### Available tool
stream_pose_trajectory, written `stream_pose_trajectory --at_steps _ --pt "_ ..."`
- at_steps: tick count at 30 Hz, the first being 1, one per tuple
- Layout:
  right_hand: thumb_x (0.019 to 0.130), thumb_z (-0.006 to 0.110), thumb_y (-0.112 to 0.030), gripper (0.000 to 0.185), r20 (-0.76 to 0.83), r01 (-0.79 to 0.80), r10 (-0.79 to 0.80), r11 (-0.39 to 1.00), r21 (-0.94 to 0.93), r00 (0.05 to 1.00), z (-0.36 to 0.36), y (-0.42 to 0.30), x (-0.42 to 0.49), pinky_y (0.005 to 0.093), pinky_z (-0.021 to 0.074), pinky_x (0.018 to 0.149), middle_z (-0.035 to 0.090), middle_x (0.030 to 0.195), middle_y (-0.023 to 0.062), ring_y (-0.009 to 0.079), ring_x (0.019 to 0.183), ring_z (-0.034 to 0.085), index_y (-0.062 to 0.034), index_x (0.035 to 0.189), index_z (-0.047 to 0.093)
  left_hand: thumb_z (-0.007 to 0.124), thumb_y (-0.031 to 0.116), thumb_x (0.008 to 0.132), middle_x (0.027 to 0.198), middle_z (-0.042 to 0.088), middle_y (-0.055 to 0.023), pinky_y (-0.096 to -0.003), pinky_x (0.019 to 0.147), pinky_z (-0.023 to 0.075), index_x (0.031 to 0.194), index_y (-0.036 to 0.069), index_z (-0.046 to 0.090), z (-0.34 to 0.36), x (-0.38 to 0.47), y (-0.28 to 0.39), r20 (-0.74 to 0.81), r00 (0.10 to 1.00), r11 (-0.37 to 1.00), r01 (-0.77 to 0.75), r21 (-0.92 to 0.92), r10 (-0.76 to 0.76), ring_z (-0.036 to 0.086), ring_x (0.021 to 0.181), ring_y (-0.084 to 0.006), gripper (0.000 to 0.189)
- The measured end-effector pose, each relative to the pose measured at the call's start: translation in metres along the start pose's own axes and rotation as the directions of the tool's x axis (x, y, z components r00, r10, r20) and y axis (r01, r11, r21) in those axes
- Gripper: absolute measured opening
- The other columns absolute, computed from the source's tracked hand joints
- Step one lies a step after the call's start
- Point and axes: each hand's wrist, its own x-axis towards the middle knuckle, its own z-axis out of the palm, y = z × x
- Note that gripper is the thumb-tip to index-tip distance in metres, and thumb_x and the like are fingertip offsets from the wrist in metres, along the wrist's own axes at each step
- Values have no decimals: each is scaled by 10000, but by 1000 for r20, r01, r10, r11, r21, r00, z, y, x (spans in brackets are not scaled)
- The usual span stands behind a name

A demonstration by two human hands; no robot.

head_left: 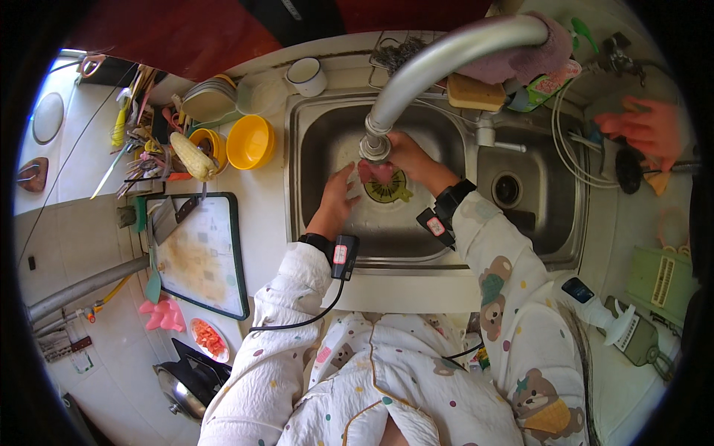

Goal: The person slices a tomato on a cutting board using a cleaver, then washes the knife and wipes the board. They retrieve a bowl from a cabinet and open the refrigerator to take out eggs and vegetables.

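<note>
My right hand [411, 159] is closed on a piece of reddish-pink raw meat [375, 171] under the spout of the metal faucet [435, 67]; its fingertips are partly hidden by the spout. Below the meat, a green slotted drain strainer [389, 191] lies at the bottom of the large steel sink basin [329, 125]. My left hand [336, 202] is inside the basin, left of the meat, with fingers apart and nothing in it. Whether water is running is hard to tell.
Left of the sink are yellow bowls [250, 142], a corn cob [191, 156], a cutting board [195, 251] with a cleaver [164, 221] and a plate of orange-red pieces [209, 339]. A smaller basin [532, 167] adjoins at right; a sponge [476, 93] sits behind.
</note>
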Motion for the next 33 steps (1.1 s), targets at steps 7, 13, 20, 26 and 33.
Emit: stream_pose_trajectory --at_steps 7,13,20,26,33 --pt "771 600 -142 147 98 -77 104 965 -251 990 -2 17 -21 209 419 496 604 708 19 84 558 535 -26 861 608 451 146 842 920 550 -108 -357 698 464 1004 5 491 22 10 1 496 868 968 88 -235 41 548 784 -194 218" --pt "802 563 -157 213 -259 -49 8 987 -152 966 -33 14 -52 241 445 620 608 830 30 108 705 557 -31 970 593 374 85 867 965 557 -107 -339 668 485 1014 14 505 42 26 4 339 940 956 64 -286 39 556 803 -204 209" --pt "820 565 -216 247 -307 -319 345 938 132 887 -37 10 -36 290 444 713 563 971 21 136 918 526 -98 1035 541 437 67 856 1058 528 -97 -339 801 464 1104 45 461 47 20 5 428 901 973 27 -227 75 543 906 -200 250" --pt "816 557 -154 219 -129 -72 137 907 415 982 -21 28 -9 263 450 707 584 906 53 154 829 565 -52 1010 545 483 25 826 1066 504 -91 -407 844 438 1093 35 449 24 16 -1 458 875 984 -99 -146 156 526 939 -227 269" --pt "759 563 -36 207 -53 12 -1 976 217 999 -12 28 1 243 453 671 593 852 43 109 728 556 -15 965 569 418 298 879 1161 447 -69 -525 893 350 1187 131 399 9 -6 0 329 934 934 232 -272 -136 448 1067 -254 351"
